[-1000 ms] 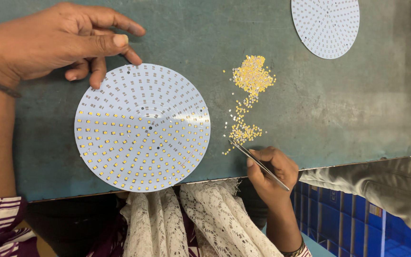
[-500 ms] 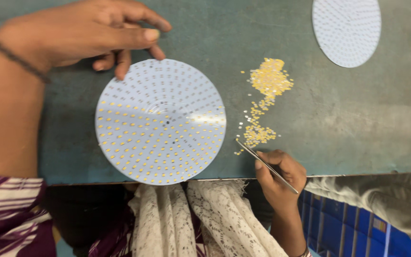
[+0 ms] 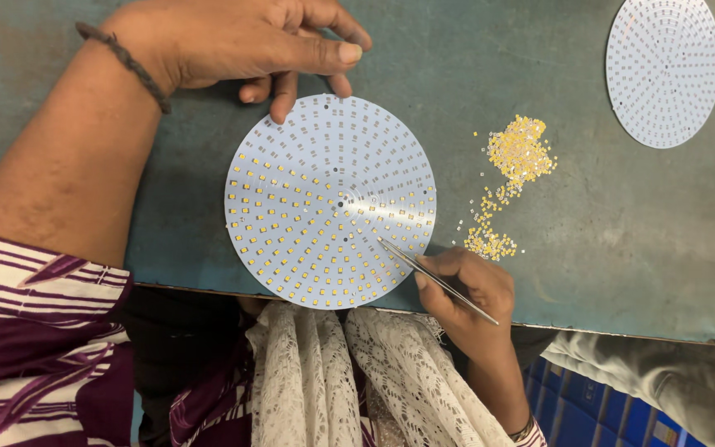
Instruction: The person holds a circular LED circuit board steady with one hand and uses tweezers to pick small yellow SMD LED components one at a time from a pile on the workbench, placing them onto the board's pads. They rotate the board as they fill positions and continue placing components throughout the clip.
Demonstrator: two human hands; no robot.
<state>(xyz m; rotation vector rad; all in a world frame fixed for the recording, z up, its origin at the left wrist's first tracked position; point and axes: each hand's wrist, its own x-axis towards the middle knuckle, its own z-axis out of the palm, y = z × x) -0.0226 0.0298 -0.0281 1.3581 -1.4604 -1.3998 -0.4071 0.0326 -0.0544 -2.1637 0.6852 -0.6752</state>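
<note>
Worn teal-green worktable (image 3: 639,248), scuffed and stained, fills most of view. Blue crate (image 3: 606,406) below table edge at lower right. Even, soft light, faint shadows.

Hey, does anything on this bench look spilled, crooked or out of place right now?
Only the small yellow chips: they lie loose in a scattered heap on the green bench, right of the round white board, with strays trailing toward the bench edge. Nothing looks damaged.
</note>
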